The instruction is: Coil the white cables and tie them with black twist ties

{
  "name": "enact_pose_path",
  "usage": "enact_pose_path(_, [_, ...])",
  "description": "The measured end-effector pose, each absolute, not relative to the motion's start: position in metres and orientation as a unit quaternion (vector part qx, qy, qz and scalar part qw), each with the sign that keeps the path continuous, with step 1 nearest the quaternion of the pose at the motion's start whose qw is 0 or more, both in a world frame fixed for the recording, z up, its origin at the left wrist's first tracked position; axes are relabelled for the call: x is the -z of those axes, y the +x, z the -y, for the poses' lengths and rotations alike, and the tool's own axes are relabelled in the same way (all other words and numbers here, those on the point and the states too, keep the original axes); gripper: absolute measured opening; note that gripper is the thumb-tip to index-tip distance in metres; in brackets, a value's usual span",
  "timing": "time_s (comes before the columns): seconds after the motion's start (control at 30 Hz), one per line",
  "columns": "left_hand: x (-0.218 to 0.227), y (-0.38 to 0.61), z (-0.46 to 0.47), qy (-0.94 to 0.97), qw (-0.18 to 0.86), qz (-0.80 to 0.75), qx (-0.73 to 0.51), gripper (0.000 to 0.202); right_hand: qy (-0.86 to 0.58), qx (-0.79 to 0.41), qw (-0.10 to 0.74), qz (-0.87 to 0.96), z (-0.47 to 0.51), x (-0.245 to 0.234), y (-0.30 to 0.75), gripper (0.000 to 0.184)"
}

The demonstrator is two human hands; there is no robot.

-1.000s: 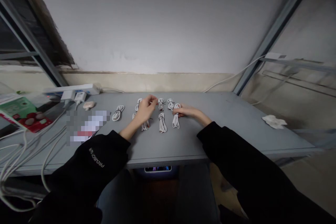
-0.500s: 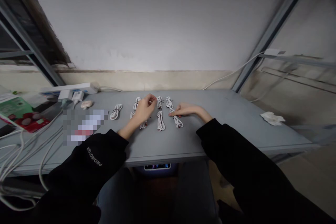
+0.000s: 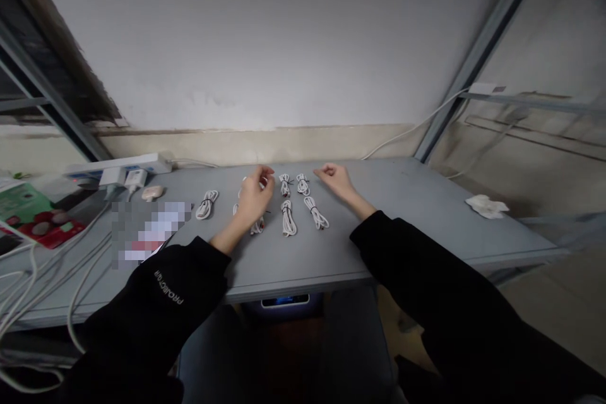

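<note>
Several coiled white cable bundles lie in two rows on the grey table (image 3: 416, 227). My left hand (image 3: 252, 197) hovers over the left-middle bundles with its fingers curled and the fingertips pinched together; it hides part of a bundle (image 3: 257, 226), and I cannot make out what the fingers grip. My right hand (image 3: 333, 178) is raised just right of the back-row bundle (image 3: 303, 184), loosely closed with nothing seen in it. A front-row bundle (image 3: 317, 213) lies free on the table below that hand. Another bundle (image 3: 207, 204) lies apart at the left.
A white power strip (image 3: 118, 166) with chargers sits at the back left, beside a small beige object (image 3: 151, 192). A green and red box (image 3: 28, 214) and loose white cables (image 3: 28, 284) crowd the left edge. A crumpled tissue (image 3: 487, 205) lies at the right.
My right hand has let go of the front-right bundle and lifted back and right, closing loosely. My left hand drew slightly left over the left-middle bundles.
</note>
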State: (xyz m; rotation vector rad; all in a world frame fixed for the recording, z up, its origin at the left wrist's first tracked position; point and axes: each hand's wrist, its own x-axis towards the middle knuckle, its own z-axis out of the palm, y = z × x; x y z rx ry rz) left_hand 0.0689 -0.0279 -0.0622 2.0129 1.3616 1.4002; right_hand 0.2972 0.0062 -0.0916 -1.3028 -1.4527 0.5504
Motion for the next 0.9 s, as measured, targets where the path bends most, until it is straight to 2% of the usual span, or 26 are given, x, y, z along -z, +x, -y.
enact_pose_path(0.07, [0.060,0.069,0.029,0.699,0.171,-0.481,-0.501,0.012,-0.566,-0.194,0.576,0.558,-0.011,0.096,0.300,0.018])
enact_pose_path(0.13, [0.060,0.069,0.029,0.697,0.182,-0.479,-0.502,0.012,-0.590,-0.176,0.592,0.521,-0.014,0.099,0.301,0.012])
enact_pose_path(0.6, [0.062,0.068,0.027,0.713,0.221,-0.461,-0.479,0.010,-0.561,-0.292,0.574,0.520,-0.012,0.103,0.294,0.013])
enact_pose_path(0.9, [0.066,0.066,0.024,0.735,0.178,-0.454,-0.472,0.012,-0.577,-0.281,0.560,0.523,-0.011,0.103,0.293,0.019])
